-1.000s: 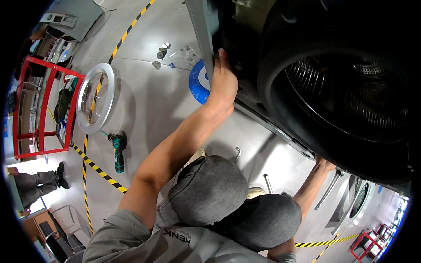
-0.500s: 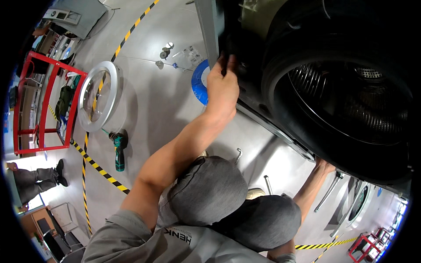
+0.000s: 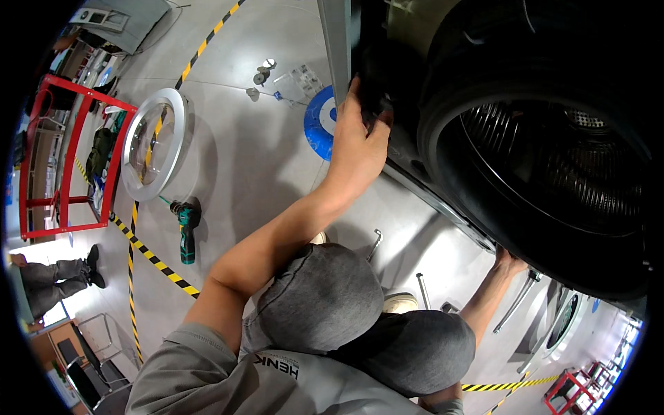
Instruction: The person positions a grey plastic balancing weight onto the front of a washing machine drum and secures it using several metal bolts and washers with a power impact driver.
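Note:
A front-load washing machine without its front panel fills the upper right, its drum opening (image 3: 539, 166) ringed by a black rubber gasket (image 3: 432, 131). My left hand (image 3: 363, 142) reaches to the machine's left side, thumb and fingers curled round a dark part just inside the side panel (image 3: 337, 48). What that part is I cannot make out in the shadow. Low on the right, my right hand (image 3: 508, 261) is at the machine's bottom front edge (image 3: 449, 211), its fingers mostly hidden under it.
On the floor lie a round door ring (image 3: 181, 124), a green cordless drill (image 3: 187, 232), small round parts (image 3: 263, 72), a clear bag (image 3: 301, 83), a blue disc (image 3: 318, 135), and metal tools (image 3: 423, 290) by my shoes. A red frame cart (image 3: 76, 86) and a person's legs (image 3: 62, 277) are left.
My left hand has shifted slightly right and down along the machine's side, its thumb now further from the fingers. My right hand stays at the bottom edge.

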`<state>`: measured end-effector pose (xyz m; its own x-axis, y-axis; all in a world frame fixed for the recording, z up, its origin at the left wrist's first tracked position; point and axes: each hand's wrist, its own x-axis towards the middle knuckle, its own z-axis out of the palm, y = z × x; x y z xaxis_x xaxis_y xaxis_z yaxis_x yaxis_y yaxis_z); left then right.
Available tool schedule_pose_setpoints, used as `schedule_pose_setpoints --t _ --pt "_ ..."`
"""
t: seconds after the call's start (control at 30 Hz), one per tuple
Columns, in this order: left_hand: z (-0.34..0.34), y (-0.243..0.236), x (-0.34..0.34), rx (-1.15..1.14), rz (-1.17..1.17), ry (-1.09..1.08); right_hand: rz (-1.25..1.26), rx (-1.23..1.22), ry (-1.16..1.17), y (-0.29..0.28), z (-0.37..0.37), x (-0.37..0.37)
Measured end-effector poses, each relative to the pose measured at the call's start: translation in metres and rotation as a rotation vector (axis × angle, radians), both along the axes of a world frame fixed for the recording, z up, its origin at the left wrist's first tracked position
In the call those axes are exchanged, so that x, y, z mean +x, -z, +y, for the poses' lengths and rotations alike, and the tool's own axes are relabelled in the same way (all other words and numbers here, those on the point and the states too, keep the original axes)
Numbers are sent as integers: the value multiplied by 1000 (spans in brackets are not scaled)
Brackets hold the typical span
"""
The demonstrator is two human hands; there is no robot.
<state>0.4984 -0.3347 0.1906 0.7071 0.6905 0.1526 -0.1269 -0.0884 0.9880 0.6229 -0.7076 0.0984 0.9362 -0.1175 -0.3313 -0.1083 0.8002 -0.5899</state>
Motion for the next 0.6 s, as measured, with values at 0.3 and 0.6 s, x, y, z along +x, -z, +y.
schedule_pose_setpoints --t 0.3,0.6 --pt "-2 -7 -6 630 0 -69 -25 -53 38 6 8 -11" --pt "-10 -4 2 647 -64 84 128 90 25 11 41 -20"
